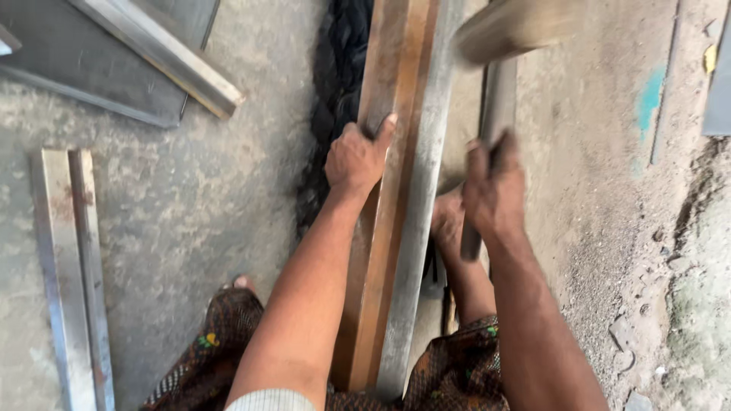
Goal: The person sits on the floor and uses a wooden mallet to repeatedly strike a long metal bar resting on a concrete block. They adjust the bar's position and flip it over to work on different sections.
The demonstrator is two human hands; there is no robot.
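The long rusty brown and grey steel angle bar [396, 198] lies lengthwise on the concrete floor [198, 205], running from between the person's knees toward the top edge of view. Its surface shows heavy rust on one flange, bare grey metal on the other; no visible deformation, so the hammering appears unfinished. The left hand [356, 158] presses flat-curled on the bar's left edge. The right hand [493, 190] is closed around the blurred wooden-headed hammer [502, 46], raised. Loose steel angle offcuts [72, 274] lie near the left edge.

The hammer head [512, 29] is motion-blurred and cut off at the top edge (handle partly hidden by the right hand [493, 186]).
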